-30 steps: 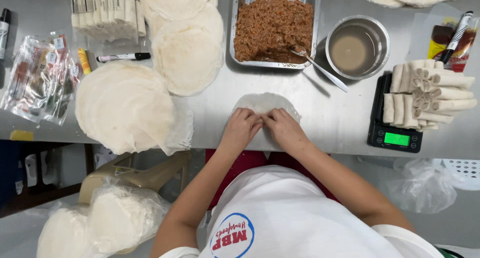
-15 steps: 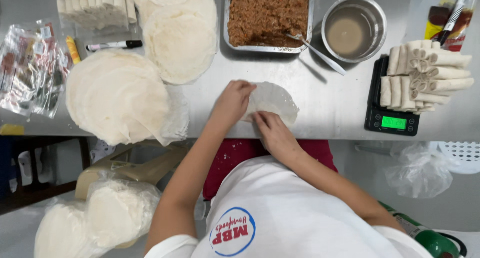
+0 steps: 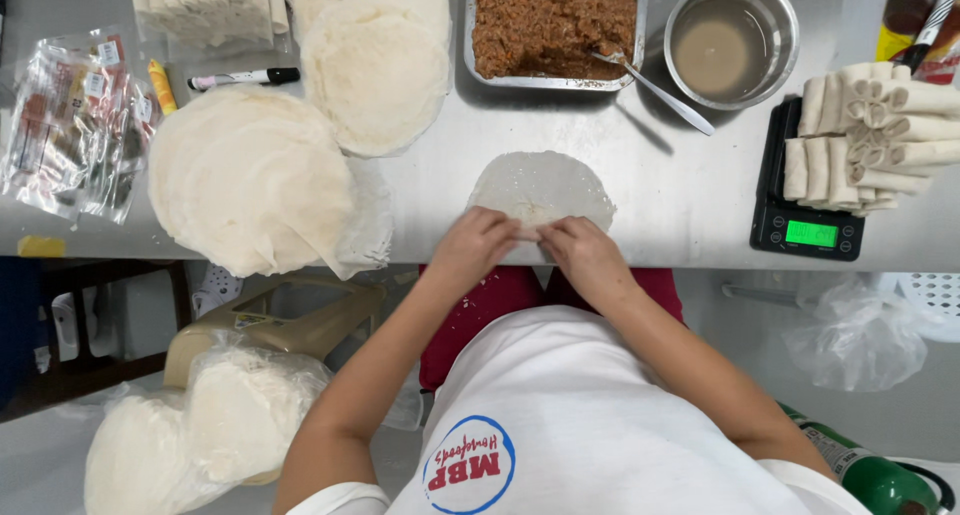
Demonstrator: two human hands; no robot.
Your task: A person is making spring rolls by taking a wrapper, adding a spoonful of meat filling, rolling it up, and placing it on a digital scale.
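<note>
Half a second back my left hand [image 3: 480, 243] was up top smoothing the wrapper [image 3: 541, 188] while the right one held the near edge. Now both hands pinch that near edge, right hand [image 3: 580, 250] just beside the left, so it looks flattened and squared up. The wrapper lies flat on the worktop [image 3: 680, 190], just below the tray of filling [image 3: 555, 25], with the scale [image 3: 805, 230] off to its right.
</note>
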